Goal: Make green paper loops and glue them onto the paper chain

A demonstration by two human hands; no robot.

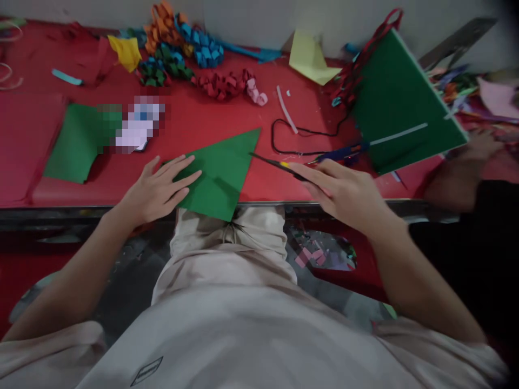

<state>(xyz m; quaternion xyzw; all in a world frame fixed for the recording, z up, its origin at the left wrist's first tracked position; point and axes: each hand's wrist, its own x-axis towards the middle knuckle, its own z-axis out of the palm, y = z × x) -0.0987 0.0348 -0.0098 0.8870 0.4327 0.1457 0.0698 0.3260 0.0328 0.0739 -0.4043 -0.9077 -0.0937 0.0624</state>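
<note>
A green sheet of paper (221, 178) lies on the red table, one corner hanging over the front edge. My left hand (164, 186) rests on its left part with fingers spread, pressing it flat. In my right hand (336, 186) is a pair of dark scissors (275, 161) with a yellow spot near the pivot. The scissors' blades point left, their tip close to the paper's right edge. Whether the blades are parted is hard to see. The fingers of my right hand wrap round the handles.
Behind lie curled paper garlands (221, 84), a yellow paper (310, 56), a glue stick (287, 109) and a blue glue gun (340, 153) with its black cord. A green board (405, 102) leans at right, near another person's arm (458, 173). More green paper (73, 143) and a phone (140, 127) lie left.
</note>
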